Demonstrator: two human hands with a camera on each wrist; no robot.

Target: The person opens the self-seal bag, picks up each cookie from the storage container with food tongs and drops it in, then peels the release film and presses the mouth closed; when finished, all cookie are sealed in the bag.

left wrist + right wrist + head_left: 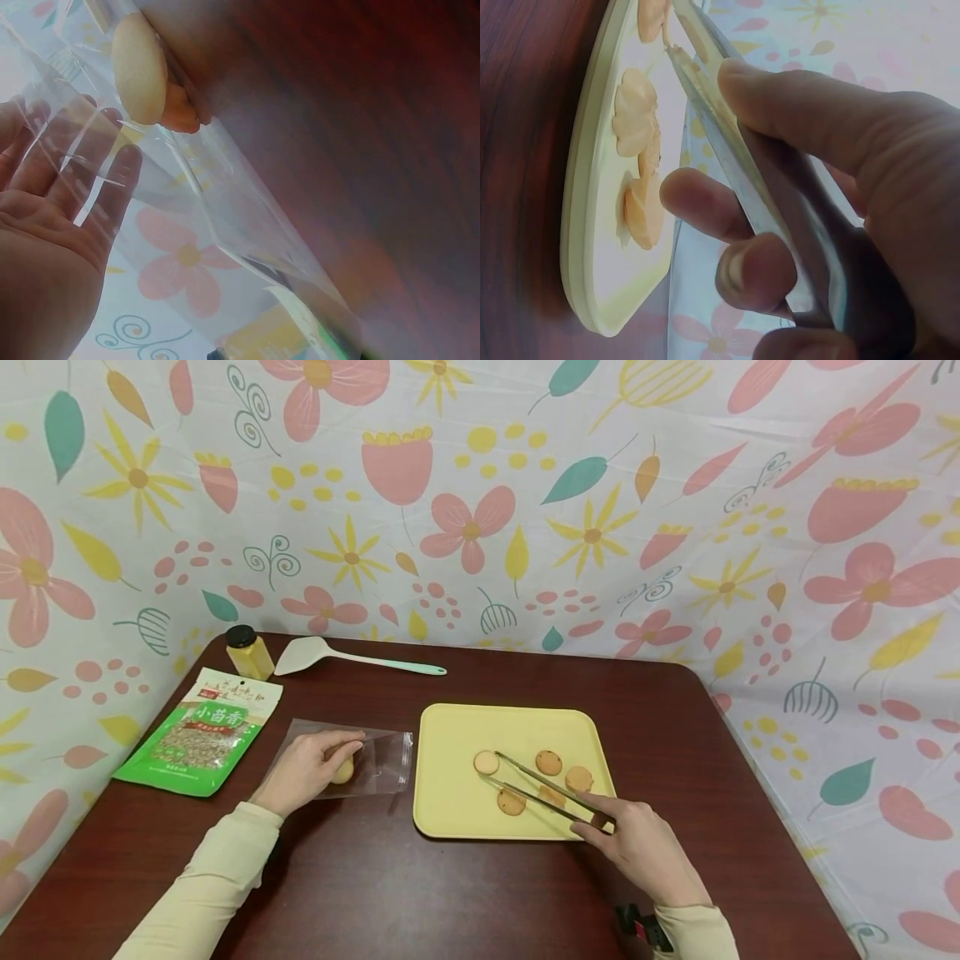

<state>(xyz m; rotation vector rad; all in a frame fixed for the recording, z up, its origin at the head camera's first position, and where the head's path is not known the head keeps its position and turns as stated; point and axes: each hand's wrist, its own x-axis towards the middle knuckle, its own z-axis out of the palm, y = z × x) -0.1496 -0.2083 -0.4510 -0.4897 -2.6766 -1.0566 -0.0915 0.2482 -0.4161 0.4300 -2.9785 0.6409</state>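
Observation:
My left hand [311, 766] pinches a clear plastic bag [390, 764], which lies on the table with its zip end toward the tray. Inside the bag, partly hidden by my fingers in the head view, are a pale oval biscuit [140, 69] and a browner one [180, 111]. In my right hand [641, 839] I grip metal tongs [536, 797], held low over a yellow tray [457, 722]. The tong tips stand at either side of a small round biscuit [486, 762]. Several more biscuits [548, 762] lie near and under the tong arms.
A green and white seasoning packet [201, 735] lies at the left of the table. Behind it stands a yellow bottle [251, 656] with a black cap. A white spatula [305, 653] with a mint handle lies along the back, before a flower-printed cloth [472, 468].

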